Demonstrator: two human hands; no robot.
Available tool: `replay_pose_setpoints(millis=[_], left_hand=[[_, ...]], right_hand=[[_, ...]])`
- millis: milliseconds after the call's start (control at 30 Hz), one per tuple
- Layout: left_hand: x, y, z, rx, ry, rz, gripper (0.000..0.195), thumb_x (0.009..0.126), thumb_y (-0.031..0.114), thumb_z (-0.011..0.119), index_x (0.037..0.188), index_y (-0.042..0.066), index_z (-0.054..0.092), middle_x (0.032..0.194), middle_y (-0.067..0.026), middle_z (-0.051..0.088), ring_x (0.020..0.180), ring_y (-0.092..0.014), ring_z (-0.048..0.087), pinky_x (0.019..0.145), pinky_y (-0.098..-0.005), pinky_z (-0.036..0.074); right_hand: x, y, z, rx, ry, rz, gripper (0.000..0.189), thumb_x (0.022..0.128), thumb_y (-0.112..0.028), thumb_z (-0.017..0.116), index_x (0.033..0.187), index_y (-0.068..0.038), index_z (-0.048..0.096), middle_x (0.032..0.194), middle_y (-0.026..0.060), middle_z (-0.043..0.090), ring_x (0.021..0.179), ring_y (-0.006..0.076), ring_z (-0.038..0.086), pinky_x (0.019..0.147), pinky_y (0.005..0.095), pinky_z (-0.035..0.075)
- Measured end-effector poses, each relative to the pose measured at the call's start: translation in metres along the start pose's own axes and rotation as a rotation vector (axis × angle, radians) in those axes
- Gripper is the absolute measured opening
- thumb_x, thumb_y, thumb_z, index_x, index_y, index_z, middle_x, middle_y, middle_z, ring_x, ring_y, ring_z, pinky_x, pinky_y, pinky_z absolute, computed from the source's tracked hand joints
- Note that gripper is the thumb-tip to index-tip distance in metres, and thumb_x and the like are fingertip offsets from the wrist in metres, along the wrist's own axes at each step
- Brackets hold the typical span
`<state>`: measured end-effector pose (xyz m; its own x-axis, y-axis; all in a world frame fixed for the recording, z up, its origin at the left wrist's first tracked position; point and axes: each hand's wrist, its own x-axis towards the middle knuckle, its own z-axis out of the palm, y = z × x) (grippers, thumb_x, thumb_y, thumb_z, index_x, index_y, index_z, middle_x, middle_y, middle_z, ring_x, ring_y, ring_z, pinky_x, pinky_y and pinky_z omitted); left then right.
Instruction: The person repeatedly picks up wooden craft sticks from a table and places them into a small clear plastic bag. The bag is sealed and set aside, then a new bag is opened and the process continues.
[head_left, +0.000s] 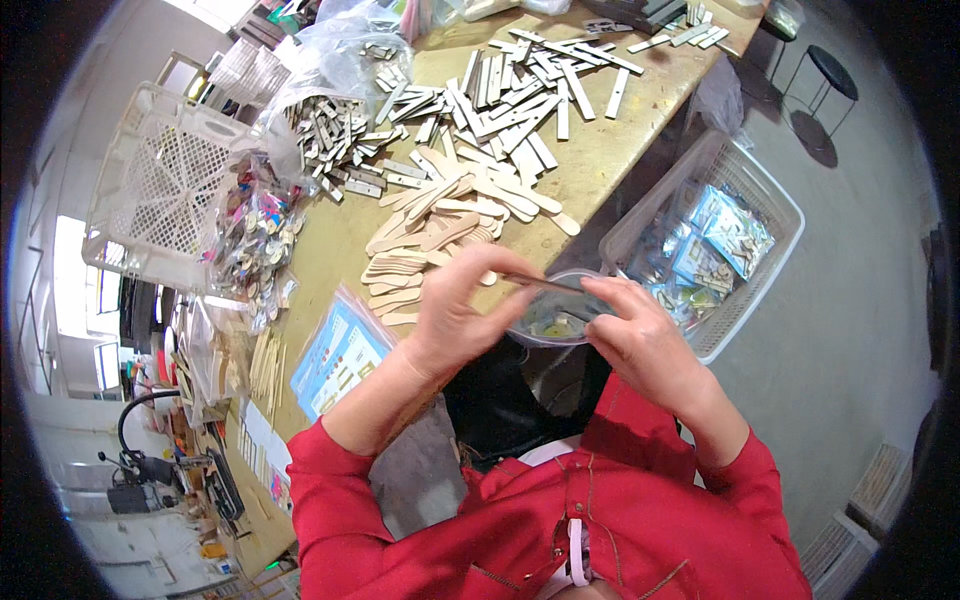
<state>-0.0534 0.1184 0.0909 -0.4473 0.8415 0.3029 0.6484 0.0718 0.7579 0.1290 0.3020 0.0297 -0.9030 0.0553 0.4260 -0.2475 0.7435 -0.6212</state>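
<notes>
Fingers of my left hand (469, 304) and my right hand (645, 337) grip opposite ends of a thin dark strip (553, 285). It shows nearly edge-on, so its material is unclear. Right below it is a round clear plastic tub (536, 336) at the table's front edge, with a few small pieces inside, partly hidden by my hands. Beyond my left hand lies a pile of wooden craft sticks (450, 217). Printed blue-and-white sheets in clear plastic bags (337, 367) rest by my left forearm.
Flat strips with holes (517, 97) are heaped farther back on the table (637, 135). At left, a plastic basket (165, 180) stands behind bagged small parts (262, 232). To the right, a white basket (780, 292) holds filled packets. Stools (832, 73) stand beyond.
</notes>
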Motion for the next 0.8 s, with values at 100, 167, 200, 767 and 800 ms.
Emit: replay_pose_setpoints(millis=[100,167,200,767,800], left_hand=[[0.028,-0.004,0.012,0.147,0.007,0.101,0.029,0.087,0.015,0.082,0.111,0.002,0.071,0.100,-0.0143,0.073,0.096,-0.030,0.071,0.087,-0.0377,0.056],[0.059,-0.028,0.013,0.162,0.096,0.037,0.034,0.088,0.021,0.081,0.114,0.002,0.071,0.103,-0.0150,0.074,0.099,-0.033,0.071,0.089,-0.0405,0.055],[0.079,-0.045,0.005,0.310,0.101,0.043,0.037,0.089,0.024,0.080,0.116,0.002,0.071,0.108,-0.0156,0.073,0.103,-0.034,0.069,0.093,-0.0424,0.054],[0.167,-0.144,-0.012,0.736,0.038,-0.160,0.025,0.086,0.027,0.077,0.102,0.007,0.074,0.096,-0.0125,0.070,0.096,-0.033,0.068,0.088,-0.0434,0.054],[0.167,-0.145,-0.013,0.741,0.045,-0.143,0.024,0.086,0.026,0.076,0.101,0.008,0.074,0.097,-0.0125,0.071,0.098,-0.034,0.067,0.089,-0.0439,0.054]], right_hand=[[-0.001,0.004,-0.003,0.000,0.024,0.007,0.014,0.080,-0.003,0.077,0.089,0.000,0.067,0.133,0.0229,0.064,0.126,0.0437,0.060,0.109,0.0518,0.049],[-0.008,0.005,-0.002,-0.010,0.044,0.027,0.012,0.080,-0.006,0.074,0.087,0.001,0.066,0.131,0.0247,0.064,0.124,0.0441,0.061,0.110,0.0521,0.048],[-0.011,0.006,0.000,-0.007,0.042,0.027,0.012,0.080,-0.006,0.074,0.087,0.001,0.066,0.131,0.0247,0.064,0.124,0.0440,0.061,0.110,0.0521,0.048],[-0.037,0.014,-0.006,0.021,0.031,0.072,0.016,0.081,-0.005,0.079,0.091,-0.002,0.067,0.134,0.0203,0.063,0.125,0.0425,0.060,0.106,0.0508,0.050],[-0.036,0.014,-0.006,0.013,0.030,0.068,0.016,0.081,-0.005,0.079,0.091,-0.002,0.067,0.134,0.0202,0.063,0.126,0.0424,0.060,0.106,0.0507,0.050]])
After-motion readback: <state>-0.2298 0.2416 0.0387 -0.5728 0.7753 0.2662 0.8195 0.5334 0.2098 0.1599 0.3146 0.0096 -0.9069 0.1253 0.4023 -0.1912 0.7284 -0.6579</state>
